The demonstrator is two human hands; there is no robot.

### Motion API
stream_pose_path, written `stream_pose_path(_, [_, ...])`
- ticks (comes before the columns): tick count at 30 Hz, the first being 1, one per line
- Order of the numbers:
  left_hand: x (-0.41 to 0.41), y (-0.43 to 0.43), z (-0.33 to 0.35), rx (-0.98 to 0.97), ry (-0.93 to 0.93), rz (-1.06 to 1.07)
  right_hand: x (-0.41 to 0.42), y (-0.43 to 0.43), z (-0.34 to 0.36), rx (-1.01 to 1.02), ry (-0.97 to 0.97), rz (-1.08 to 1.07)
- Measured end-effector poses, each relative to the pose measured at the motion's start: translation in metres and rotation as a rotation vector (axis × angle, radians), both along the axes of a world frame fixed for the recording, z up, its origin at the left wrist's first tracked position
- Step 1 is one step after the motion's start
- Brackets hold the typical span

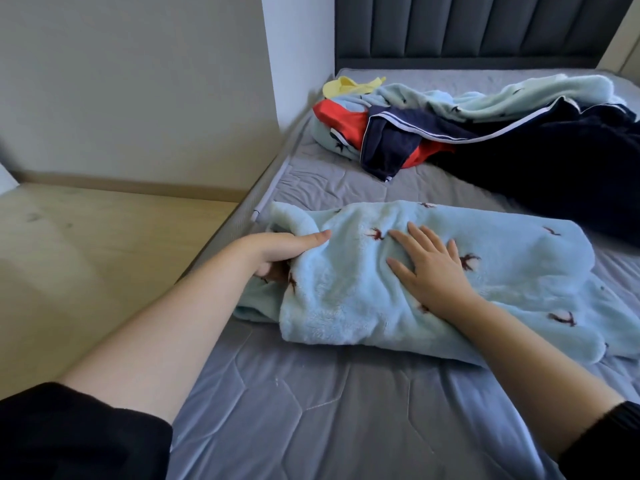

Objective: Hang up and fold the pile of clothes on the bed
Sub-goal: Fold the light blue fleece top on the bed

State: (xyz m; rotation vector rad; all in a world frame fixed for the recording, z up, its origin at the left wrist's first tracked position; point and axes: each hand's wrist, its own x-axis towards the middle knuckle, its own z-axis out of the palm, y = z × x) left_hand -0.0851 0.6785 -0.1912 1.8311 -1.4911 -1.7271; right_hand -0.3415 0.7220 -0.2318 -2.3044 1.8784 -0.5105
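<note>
Left hand (277, 251) gripped edge of fleece (433, 271), thumb on top. Right hand (429, 268) lay flat, fingers spread, on fleece. Pile (450, 126) behind on bed (311, 410).

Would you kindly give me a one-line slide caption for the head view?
Left hand grips the blue fleece, right hand presses it onto the bed.
</note>
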Motion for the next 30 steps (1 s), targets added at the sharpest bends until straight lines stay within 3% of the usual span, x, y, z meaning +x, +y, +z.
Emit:
stream_pose_path(3, [-0.007,0.005,-0.002,-0.025,0.054,0.056,0.001,0.000,0.002,-0.005,-0.012,0.001])
stream_pose_path(8, [-0.018,-0.006,0.010,-0.493,0.243,0.439,0.004,-0.004,0.014,-0.111,-0.175,-0.067])
stream_pose_path(10, [-0.016,-0.008,0.011,-0.480,0.212,0.471,0.006,-0.006,0.016,-0.133,-0.230,-0.093])
stream_pose_path(12, [-0.012,-0.002,0.003,-0.335,-0.089,0.342,0.008,-0.005,0.012,-0.103,-0.167,-0.085])
stream_pose_path(14, [-0.010,0.004,-0.005,-0.270,-0.542,0.095,0.010,-0.002,0.003,-0.073,-0.062,-0.052])
stream_pose_path(16, [-0.014,-0.001,-0.003,-0.465,-1.071,-0.046,0.008,-0.001,-0.001,-0.062,-0.033,-0.030])
stream_pose_path(18, [-0.026,-0.009,0.010,-0.797,-1.365,-0.061,0.004,-0.003,0.001,-0.050,-0.050,0.000])
stream_pose_path(20, [-0.048,-0.017,0.010,-1.172,-1.286,-0.080,-0.002,-0.005,0.002,-0.051,-0.068,0.042])
stream_pose_path(22, [-0.077,-0.021,-0.009,-1.314,-0.969,-0.238,-0.011,-0.007,0.000,-0.081,-0.037,0.042])
stream_pose_path(24, [-0.098,-0.023,-0.034,-1.108,-0.805,-0.396,-0.031,-0.013,-0.006,-0.079,0.042,-0.042])
stream_pose_path(26, [-0.104,-0.029,-0.050,-0.943,-0.832,-0.454,-0.065,-0.018,-0.012,0.022,0.065,-0.193])
stream_pose_path(30, [-0.116,-0.030,-0.041,-0.915,-0.922,-0.381,-0.130,-0.016,-0.016,0.089,0.148,-0.445])
